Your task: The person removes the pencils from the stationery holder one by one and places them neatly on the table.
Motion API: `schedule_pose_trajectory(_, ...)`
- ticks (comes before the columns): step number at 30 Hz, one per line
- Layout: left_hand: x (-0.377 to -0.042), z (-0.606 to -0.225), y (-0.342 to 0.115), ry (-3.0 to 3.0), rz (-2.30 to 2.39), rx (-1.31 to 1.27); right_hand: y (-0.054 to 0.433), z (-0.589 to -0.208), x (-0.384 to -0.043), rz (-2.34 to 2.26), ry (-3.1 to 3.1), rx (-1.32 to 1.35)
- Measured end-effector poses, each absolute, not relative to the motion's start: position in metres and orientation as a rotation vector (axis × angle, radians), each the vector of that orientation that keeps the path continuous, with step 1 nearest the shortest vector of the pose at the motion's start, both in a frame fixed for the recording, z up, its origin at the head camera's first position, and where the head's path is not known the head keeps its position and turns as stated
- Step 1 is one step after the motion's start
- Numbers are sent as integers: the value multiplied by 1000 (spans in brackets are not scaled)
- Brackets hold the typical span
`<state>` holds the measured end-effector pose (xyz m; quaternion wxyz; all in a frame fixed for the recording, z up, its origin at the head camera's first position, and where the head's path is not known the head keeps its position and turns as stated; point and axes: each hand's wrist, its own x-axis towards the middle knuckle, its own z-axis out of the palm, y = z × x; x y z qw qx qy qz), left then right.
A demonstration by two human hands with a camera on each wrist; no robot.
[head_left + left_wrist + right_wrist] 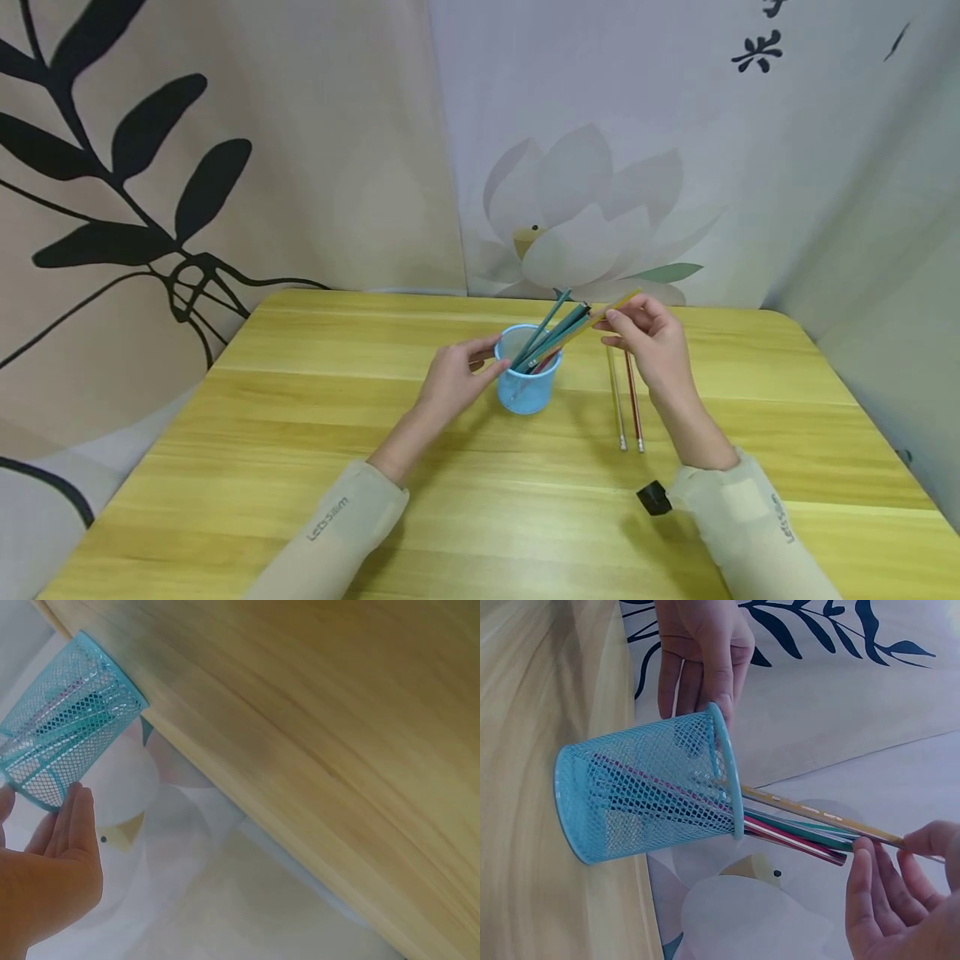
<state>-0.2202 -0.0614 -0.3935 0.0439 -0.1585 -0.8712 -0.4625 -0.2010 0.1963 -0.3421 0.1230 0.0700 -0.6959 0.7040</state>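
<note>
A light-blue mesh pencil cup stands on the table with several pencils leaning in it, mostly green ones. My left hand holds the cup at its rim, thumb on the near side and fingers behind. Between thumb and fingers, my right hand pinches a yellow pencil near its upper end. This pencil slants down to the left, its eraser end inside the cup's mouth. Through the mesh, a dark red pencil shows among the others.
A yellow pencil and a red pencil lie side by side below my right hand, eraser ends toward me. By my right cuff is a small black block. Printed curtains hang behind the wooden table.
</note>
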Motion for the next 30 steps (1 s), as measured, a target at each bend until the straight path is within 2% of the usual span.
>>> schedule_pose_trajectory(30, -218, -391, -54, -2678, -1416, -482, 234, -321, -194, 2186, -1738, 201)
